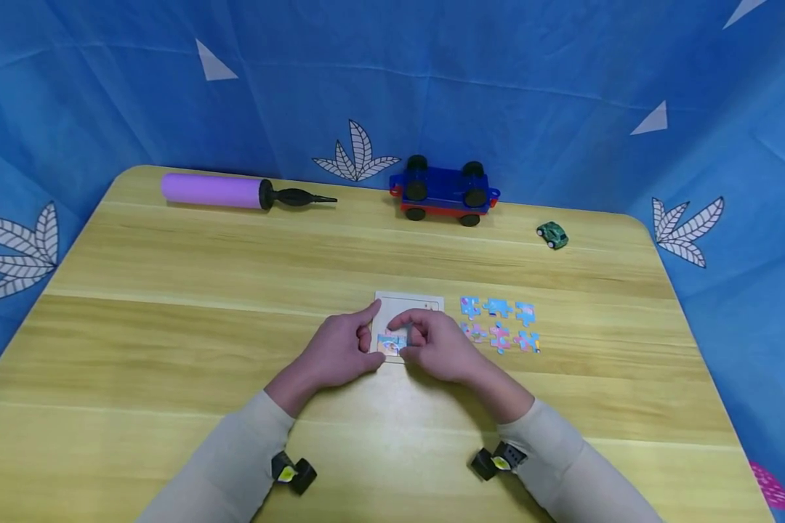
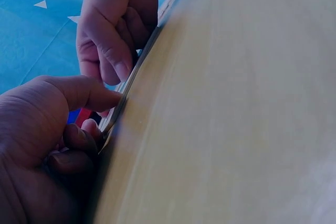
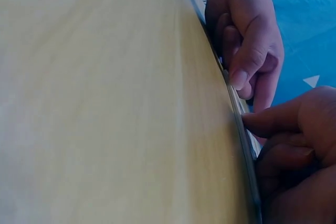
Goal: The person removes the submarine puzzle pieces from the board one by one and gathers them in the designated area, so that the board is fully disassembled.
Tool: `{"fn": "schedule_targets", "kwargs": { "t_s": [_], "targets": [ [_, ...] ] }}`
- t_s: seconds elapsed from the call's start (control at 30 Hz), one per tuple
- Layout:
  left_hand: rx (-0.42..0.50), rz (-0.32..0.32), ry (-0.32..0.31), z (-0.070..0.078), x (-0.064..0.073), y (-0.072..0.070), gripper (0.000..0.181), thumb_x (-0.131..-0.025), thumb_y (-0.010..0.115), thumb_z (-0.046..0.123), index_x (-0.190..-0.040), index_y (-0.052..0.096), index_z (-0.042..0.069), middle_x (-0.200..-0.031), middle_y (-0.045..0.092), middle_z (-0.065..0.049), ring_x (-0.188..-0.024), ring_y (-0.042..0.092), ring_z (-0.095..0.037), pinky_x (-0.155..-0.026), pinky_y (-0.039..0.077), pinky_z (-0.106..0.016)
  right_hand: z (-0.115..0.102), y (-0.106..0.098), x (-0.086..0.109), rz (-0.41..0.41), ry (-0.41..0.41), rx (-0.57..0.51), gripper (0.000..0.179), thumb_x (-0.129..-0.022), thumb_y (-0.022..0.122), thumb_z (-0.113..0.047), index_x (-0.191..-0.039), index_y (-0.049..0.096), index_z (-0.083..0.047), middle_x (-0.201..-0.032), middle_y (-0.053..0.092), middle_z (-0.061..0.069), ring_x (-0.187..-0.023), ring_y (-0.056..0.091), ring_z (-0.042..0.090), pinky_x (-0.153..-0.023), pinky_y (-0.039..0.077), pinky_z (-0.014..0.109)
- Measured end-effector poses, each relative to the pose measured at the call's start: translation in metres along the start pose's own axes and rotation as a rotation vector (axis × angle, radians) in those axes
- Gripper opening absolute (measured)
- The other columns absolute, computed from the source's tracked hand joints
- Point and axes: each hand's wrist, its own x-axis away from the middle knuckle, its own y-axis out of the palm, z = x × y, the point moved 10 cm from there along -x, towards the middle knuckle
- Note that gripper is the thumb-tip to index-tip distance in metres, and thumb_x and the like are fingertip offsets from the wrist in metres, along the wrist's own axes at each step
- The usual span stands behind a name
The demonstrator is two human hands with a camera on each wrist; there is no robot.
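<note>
A pale puzzle tray [image 1: 403, 299] lies flat on the table in the head view. Joined blue picture pieces [image 1: 388, 344] fill its lower left corner. My left hand [image 1: 336, 349] grips the tray by its left side, with the index finger along the edge and the thumb at the near corner. Over the tray's lower middle, my right hand [image 1: 441, 345] has its thumb and index finger bent about a puzzle piece [image 1: 402, 341], which they partly cover. Both wrist views show the hands at the tray's thin edge, with the pieces mostly hidden.
Several loose puzzle pieces [image 1: 499, 335] lie in two rows right of the tray. Along the back stand a purple hand pump [image 1: 216, 191], an upturned blue toy wagon [image 1: 441, 190] and a small green toy car [image 1: 552, 234]. A blue cloth [image 1: 392, 87] hangs behind the table [image 1: 170, 327].
</note>
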Motion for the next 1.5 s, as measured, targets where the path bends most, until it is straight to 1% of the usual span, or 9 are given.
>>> {"fn": "schedule_targets", "kwargs": {
  "t_s": [0.23, 0.47, 0.67, 0.87, 1.03, 1.13, 1.23, 1.37, 1.5],
  "targets": [
    [-0.015, 0.002, 0.007, 0.000, -0.001, 0.000, 0.086, -0.080, 0.078, 0.013, -0.153, 0.035, 0.001, -0.068, 0.052, 0.004, -0.053, 0.041, -0.008, -0.061, 0.042, -0.029, 0.000, 0.002, -0.002, -0.021, 0.014, 0.004, 0.035, -0.082, 0.072, 0.007, -0.114, 0.068, -0.007, -0.061, 0.037, -0.004, -0.055, 0.037, 0.012, -0.073, 0.041, 0.035],
    [-0.025, 0.003, 0.017, 0.000, -0.001, 0.000, 0.085, -0.080, 0.078, 0.013, -0.152, 0.036, 0.000, -0.069, 0.052, 0.004, -0.053, 0.042, -0.007, -0.061, 0.042, -0.029, 0.001, 0.002, -0.001, -0.016, 0.040, -0.019, 0.037, -0.081, 0.070, 0.008, -0.112, 0.064, -0.011, -0.061, 0.036, -0.004, -0.054, 0.035, 0.012, -0.071, 0.040, 0.035],
    [-0.019, -0.004, 0.023, 0.001, -0.001, 0.000, 0.086, -0.080, 0.080, 0.013, -0.152, 0.036, -0.001, -0.069, 0.053, 0.003, -0.052, 0.041, -0.007, -0.061, 0.042, -0.028, 0.002, 0.000, 0.000, 0.005, 0.034, -0.032, 0.036, -0.079, 0.071, 0.008, -0.110, 0.063, -0.009, -0.059, 0.037, -0.005, -0.053, 0.036, 0.011, -0.076, 0.042, 0.036],
    [-0.017, -0.005, 0.021, 0.000, -0.002, 0.001, 0.085, -0.079, 0.078, 0.012, -0.152, 0.036, -0.001, -0.070, 0.054, 0.003, -0.052, 0.041, -0.007, -0.059, 0.041, -0.027, 0.004, -0.002, 0.000, 0.029, 0.046, -0.020, 0.034, -0.080, 0.074, 0.004, -0.112, 0.066, -0.006, -0.058, 0.039, -0.005, -0.052, 0.037, 0.010, -0.073, 0.044, 0.035],
    [-0.014, -0.004, 0.009, -0.001, -0.002, 0.001, 0.086, -0.078, 0.078, 0.011, -0.152, 0.036, -0.001, -0.070, 0.053, 0.002, -0.053, 0.041, -0.007, -0.057, 0.039, -0.027, 0.004, -0.004, 0.001, 0.017, 0.041, -0.037, 0.039, -0.077, 0.072, 0.007, -0.113, 0.066, -0.005, -0.059, 0.040, -0.005, -0.052, 0.037, 0.010, -0.071, 0.043, 0.033],
    [-0.013, -0.004, 0.004, -0.002, -0.001, 0.001, 0.086, -0.078, 0.078, 0.011, -0.153, 0.036, 0.000, -0.070, 0.053, 0.003, -0.053, 0.041, -0.008, -0.058, 0.039, -0.028, 0.003, -0.005, 0.004, 0.025, 0.047, -0.010, 0.037, -0.077, 0.073, 0.005, -0.111, 0.066, -0.006, -0.059, 0.041, -0.004, -0.052, 0.037, 0.010, -0.065, 0.042, 0.031],
    [-0.017, -0.004, -0.001, -0.002, -0.001, 0.001, 0.086, -0.079, 0.079, 0.012, -0.153, 0.036, 0.001, -0.069, 0.053, 0.003, -0.053, 0.041, -0.008, -0.058, 0.040, -0.028, 0.001, -0.006, 0.007, 0.043, 0.054, 0.045, 0.032, -0.078, 0.080, -0.003, -0.107, 0.066, -0.007, -0.059, 0.043, -0.004, -0.052, 0.039, 0.010, -0.061, 0.041, 0.031],
    [-0.023, -0.004, -0.007, -0.001, 0.000, 0.000, 0.086, -0.079, 0.079, 0.012, -0.153, 0.036, 0.002, -0.069, 0.052, 0.003, -0.053, 0.041, -0.009, -0.057, 0.039, -0.028, -0.001, -0.005, 0.011, 0.064, 0.063, 0.103, 0.033, -0.078, 0.086, -0.014, -0.104, 0.067, -0.010, -0.059, 0.046, -0.004, -0.051, 0.040, 0.009, -0.059, 0.042, 0.032],
    [-0.023, -0.007, 0.001, -0.001, -0.001, 0.001, 0.087, -0.079, 0.079, 0.012, -0.153, 0.036, 0.002, -0.069, 0.052, 0.004, -0.052, 0.040, -0.008, -0.056, 0.038, -0.028, -0.002, -0.005, 0.011, 0.081, 0.057, 0.137, 0.032, -0.079, 0.086, -0.015, -0.104, 0.068, -0.011, -0.058, 0.046, -0.004, -0.051, 0.040, 0.009, -0.059, 0.041, 0.032]
  ]
}}
